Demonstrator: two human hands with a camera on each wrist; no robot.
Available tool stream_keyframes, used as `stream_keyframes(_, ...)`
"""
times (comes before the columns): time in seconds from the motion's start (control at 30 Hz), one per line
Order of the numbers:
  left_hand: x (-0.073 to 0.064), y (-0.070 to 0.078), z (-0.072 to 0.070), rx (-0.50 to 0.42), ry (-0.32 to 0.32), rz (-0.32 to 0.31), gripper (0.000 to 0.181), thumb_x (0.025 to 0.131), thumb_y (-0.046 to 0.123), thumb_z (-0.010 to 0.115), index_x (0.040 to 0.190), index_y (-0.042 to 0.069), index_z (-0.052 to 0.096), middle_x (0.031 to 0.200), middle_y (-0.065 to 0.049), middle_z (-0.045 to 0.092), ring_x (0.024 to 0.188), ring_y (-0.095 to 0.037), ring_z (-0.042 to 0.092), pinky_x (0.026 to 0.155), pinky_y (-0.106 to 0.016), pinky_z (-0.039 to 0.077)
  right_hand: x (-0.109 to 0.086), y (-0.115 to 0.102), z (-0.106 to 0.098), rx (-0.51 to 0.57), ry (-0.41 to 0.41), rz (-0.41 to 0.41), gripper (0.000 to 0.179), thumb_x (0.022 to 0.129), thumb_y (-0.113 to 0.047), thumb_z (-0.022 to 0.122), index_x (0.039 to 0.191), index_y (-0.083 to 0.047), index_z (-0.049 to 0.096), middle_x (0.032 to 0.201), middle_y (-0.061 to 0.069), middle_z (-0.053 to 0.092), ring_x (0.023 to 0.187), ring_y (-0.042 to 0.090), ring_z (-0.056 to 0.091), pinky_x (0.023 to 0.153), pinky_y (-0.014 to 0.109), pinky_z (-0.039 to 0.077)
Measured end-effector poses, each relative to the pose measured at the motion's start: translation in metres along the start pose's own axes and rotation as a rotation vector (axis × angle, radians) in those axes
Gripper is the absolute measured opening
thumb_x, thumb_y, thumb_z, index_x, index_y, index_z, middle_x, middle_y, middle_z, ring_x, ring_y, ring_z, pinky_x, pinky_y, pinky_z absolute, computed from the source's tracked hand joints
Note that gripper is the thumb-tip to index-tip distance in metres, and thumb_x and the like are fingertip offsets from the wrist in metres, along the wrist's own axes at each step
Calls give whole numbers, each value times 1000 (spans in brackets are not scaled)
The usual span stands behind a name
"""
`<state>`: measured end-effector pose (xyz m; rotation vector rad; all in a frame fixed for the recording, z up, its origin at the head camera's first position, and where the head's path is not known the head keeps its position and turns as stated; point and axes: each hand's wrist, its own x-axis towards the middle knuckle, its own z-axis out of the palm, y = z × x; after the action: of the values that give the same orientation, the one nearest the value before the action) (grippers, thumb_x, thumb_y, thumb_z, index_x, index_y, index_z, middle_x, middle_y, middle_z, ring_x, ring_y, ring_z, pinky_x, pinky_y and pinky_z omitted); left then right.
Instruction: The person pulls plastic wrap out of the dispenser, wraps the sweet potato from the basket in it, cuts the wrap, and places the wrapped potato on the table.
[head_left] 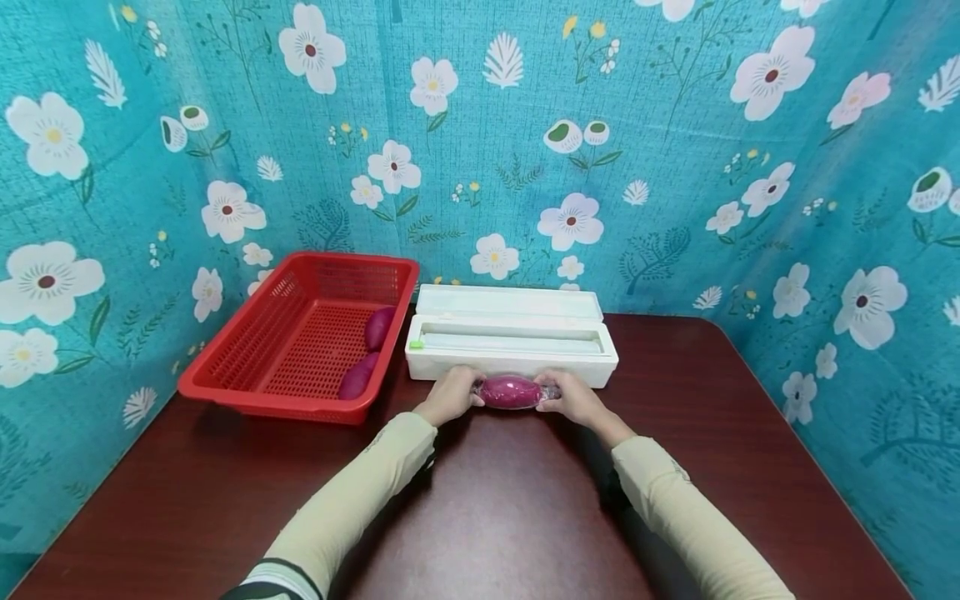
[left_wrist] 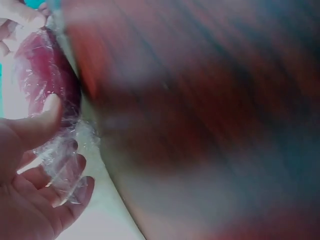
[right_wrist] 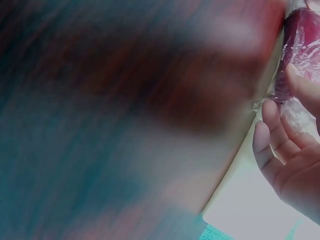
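A purple sweet potato [head_left: 510, 392] wrapped in clear plastic film is held level between both hands, just in front of the white film dispenser box [head_left: 510, 367]. My left hand [head_left: 452, 393] pinches the gathered film at its left end; in the left wrist view the thumb lies against the wrapped sweet potato [left_wrist: 47, 75] and loose film [left_wrist: 65, 165] spreads over the fingers. At the right end my right hand [head_left: 576, 398] pinches the film, with the thumb near the sweet potato's tip in the right wrist view. The dispenser's lid [head_left: 510, 302] stands raised behind it.
To the left, a red plastic basket [head_left: 300, 398] holds two purple sweet potatoes, one [head_left: 378, 327] behind the other [head_left: 358, 377]. A green piece [head_left: 417, 344] sits at the box's left end. A flowered blue cloth [head_left: 480, 167] hangs behind the dark brown table [head_left: 510, 517].
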<state>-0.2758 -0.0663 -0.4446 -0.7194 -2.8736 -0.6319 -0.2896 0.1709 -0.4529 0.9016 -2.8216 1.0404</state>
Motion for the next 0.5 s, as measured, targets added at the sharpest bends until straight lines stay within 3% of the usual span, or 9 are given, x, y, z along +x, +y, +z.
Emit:
stream_keyframes(0.13, -3, 3, -3, -32, 2, -47, 43, 69, 13, 76, 109, 3, 61, 102, -10, 60, 97, -23, 54, 81, -35, 44, -2, -2, -2, -38, 11, 28, 34, 71, -10, 75, 100, -2, 58, 97, 11, 61, 91, 25, 57, 78, 42, 45)
stream_keyframes(0.27, -10, 7, -10, -64, 56, -123, 50, 67, 14, 77, 112, 3, 58, 109, -11, 58, 102, -24, 53, 81, -37, 44, -4, -4, -4, -93, 22, 44, 35, 71, -15, 75, 101, -5, 59, 97, 10, 62, 86, 23, 56, 75, 41, 45)
stream_keyframes(0.37, -15, 7, -17, -93, 165, -224, 36, 69, 17, 75, 101, 5, 64, 99, -8, 63, 93, -22, 57, 73, -37, 46, -6, -7, -5, -137, 15, 47, 36, 69, -18, 77, 100, -7, 61, 94, 9, 63, 83, 21, 57, 70, 40, 46)
stream_keyframes(0.5, -19, 3, -23, -241, 399, -438, 26, 72, 21, 72, 89, 4, 64, 83, -8, 63, 79, -24, 59, 66, -38, 46, -8, -11, -8, -197, -20, 57, 42, 68, -22, 78, 103, -7, 60, 92, 10, 64, 83, 22, 59, 68, 40, 47)
